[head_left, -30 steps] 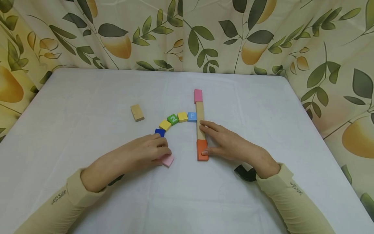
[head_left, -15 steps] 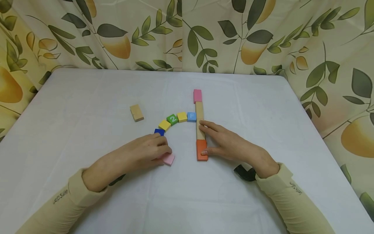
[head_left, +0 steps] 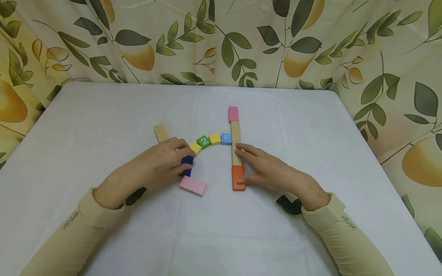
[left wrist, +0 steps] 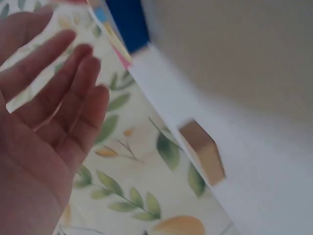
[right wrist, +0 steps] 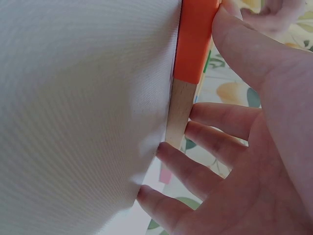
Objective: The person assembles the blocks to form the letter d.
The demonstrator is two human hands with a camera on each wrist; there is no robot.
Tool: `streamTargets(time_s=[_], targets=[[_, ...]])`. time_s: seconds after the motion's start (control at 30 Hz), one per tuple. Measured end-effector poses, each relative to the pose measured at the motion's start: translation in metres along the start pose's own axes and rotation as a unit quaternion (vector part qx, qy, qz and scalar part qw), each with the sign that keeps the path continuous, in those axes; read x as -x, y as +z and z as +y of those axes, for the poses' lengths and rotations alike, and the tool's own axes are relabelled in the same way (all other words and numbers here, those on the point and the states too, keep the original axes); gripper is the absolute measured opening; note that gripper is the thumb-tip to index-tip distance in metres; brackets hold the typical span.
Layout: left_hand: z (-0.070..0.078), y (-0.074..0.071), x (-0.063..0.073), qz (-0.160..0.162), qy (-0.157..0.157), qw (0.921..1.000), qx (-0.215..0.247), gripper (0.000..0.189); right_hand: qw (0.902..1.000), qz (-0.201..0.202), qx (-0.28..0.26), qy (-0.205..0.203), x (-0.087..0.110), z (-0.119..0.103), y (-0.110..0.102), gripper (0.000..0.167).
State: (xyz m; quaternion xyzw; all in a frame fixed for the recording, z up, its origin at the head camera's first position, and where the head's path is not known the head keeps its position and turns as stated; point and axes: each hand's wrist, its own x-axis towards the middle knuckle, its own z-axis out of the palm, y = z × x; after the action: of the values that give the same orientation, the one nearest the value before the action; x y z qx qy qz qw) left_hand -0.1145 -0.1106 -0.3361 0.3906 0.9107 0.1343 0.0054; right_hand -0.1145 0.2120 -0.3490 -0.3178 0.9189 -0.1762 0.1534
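Note:
In the head view my left hand (head_left: 155,163) is over a dark blue block (head_left: 187,159), thumb overlapping it. The left wrist view shows that hand's fingers (left wrist: 88,115) nearly straight, with a gap to the blue block (left wrist: 128,24). Just below lies a light pink block (head_left: 193,186), its end near the blue one. My right hand (head_left: 272,168) rests against a straight row: its thumb touches the orange block (head_left: 238,173), its fingertips the plain wooden block (head_left: 236,158). In the right wrist view those fingers are extended along the row's side.
An arc of small blocks, yellow (head_left: 197,148), green with a 2 (head_left: 203,142), yellow (head_left: 215,138) and light blue with an F (head_left: 226,138), meets the row. A pink block (head_left: 233,114) tops the row. Another wooden block (head_left: 160,132) lies beyond my left hand on the white tablecloth (head_left: 293,119).
My left hand has let go of the light pink block and moved up and slightly left to the dark blue block. The right hand stays where it was.

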Motion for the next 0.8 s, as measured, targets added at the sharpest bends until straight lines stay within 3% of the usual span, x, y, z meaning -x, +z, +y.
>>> streamTargets(time_s=[0.23,0.43,0.8], targets=[[-0.025,-0.001,-0.004,0.026,-0.089,0.9956,-0.011,0.035,1.0,0.003,0.003,-0.003,0.0,0.0,0.0,0.083],[-0.037,-0.002,-0.007,0.045,-0.178,0.9825,-0.03,0.04,1.0,0.003,0.002,-0.004,0.001,0.0,0.001,0.083],[-0.045,-0.009,-0.014,-0.002,-0.295,0.9551,-0.022,0.049,1.0,0.002,0.003,-0.008,0.0,0.0,0.0,0.083]])
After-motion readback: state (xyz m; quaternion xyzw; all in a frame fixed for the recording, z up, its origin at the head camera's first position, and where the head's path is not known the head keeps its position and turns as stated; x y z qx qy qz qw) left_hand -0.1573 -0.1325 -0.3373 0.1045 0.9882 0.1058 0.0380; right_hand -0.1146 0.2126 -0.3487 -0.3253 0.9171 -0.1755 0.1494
